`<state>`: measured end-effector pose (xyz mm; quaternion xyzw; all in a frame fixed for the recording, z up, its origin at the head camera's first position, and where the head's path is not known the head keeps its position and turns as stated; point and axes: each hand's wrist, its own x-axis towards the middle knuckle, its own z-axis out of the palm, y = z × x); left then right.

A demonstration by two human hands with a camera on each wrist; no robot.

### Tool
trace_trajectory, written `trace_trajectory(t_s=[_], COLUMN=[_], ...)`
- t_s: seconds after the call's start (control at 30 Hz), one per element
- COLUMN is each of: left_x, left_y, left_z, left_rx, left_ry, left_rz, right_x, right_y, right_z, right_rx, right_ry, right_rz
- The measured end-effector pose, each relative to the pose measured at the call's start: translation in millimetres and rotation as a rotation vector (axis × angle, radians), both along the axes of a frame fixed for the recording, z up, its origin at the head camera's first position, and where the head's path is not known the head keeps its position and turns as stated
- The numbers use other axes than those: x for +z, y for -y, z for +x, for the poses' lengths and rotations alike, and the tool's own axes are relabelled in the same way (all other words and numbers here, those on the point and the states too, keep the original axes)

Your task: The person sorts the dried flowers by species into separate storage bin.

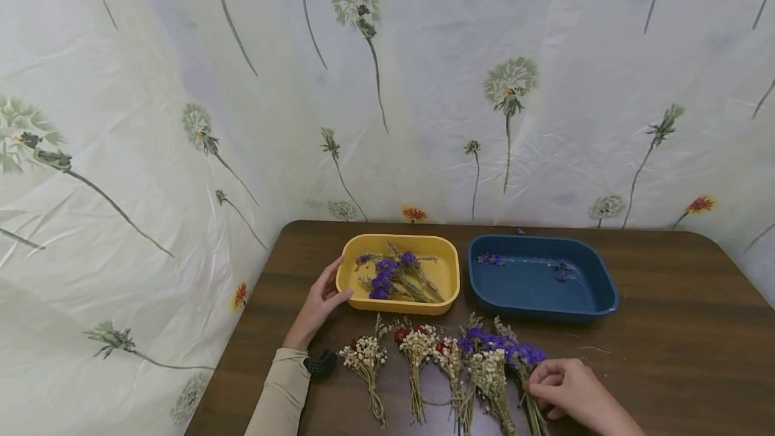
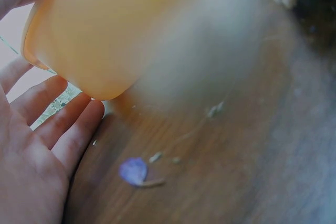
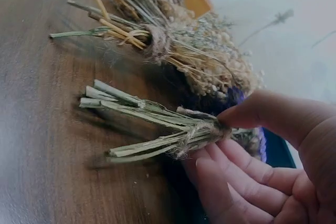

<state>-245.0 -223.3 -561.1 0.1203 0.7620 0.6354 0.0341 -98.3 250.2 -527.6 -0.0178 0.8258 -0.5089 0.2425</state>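
Note:
My left hand (image 1: 319, 298) rests against the left end of the yellow tray (image 1: 448, 251), its fingers fairly straight. In the left wrist view the fingertips (image 2: 94, 111) touch the tray's outer wall (image 2: 105, 40). Inside the tray lie purple dried flowers (image 1: 383, 278) with their stems. My right hand (image 1: 572, 389) pinches a purple dried-flower bunch (image 1: 528, 355) at the front of the table. Close up, thumb and fingers grip it near the twine (image 3: 191, 139) round its stems, and the cut ends point away from the palm. Most of its flower heads are hidden there.
Several tied bunches of white dried flowers (image 1: 418, 345), some with red heads, lie in a row left of my right hand. A blue tray (image 1: 527, 288) with a few purple bits stands behind. One loose purple petal (image 2: 133, 171) lies on the wooden table (image 1: 678, 328); a floral curtain backs it.

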Motion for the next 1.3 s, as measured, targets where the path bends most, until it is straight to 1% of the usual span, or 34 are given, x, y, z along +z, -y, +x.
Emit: trace_trajectory(t_s=[0.1, 0.3, 0.57, 0.8, 0.9, 1.03, 1.13, 1.3], left_x=[-0.1, 0.0, -1.3, -0.6, 0.1, 0.1, 0.1, -0.2], left_y=[0.2, 0.3, 0.7, 0.4, 0.2, 0.4, 0.5, 0.5], left_z=[0.1, 0.1, 0.0, 0.0, 0.3, -0.2, -0.1, 0.1], left_rx=[0.0, -0.007, -0.001, -0.011, -0.013, -0.011, -0.011, -0.012], left_ry=[-0.003, -0.005, 0.0, -0.005, -0.007, -0.007, -0.006, -0.005], left_rz=[0.002, 0.008, 0.009, 0.014, 0.02, 0.019, 0.016, 0.014], right_x=[2.5, 6.6, 14.3, 24.4, 29.5, 34.8, 36.7, 39.2], right_y=[-1, -2, -7, -8, -8, -7, -6, -5], right_z=[-0.1, -0.1, -0.8, -4.7, -6.3, -9.0, -11.4, -16.0], right_rx=[-0.007, -0.034, -0.014, 0.018, 0.001, -0.028, -0.022, 0.01], right_ry=[-0.002, -0.034, -0.093, -0.161, -0.165, -0.149, -0.146, -0.175], right_rz=[-0.021, -0.017, -0.072, -0.125, -0.137, -0.131, -0.125, -0.125])
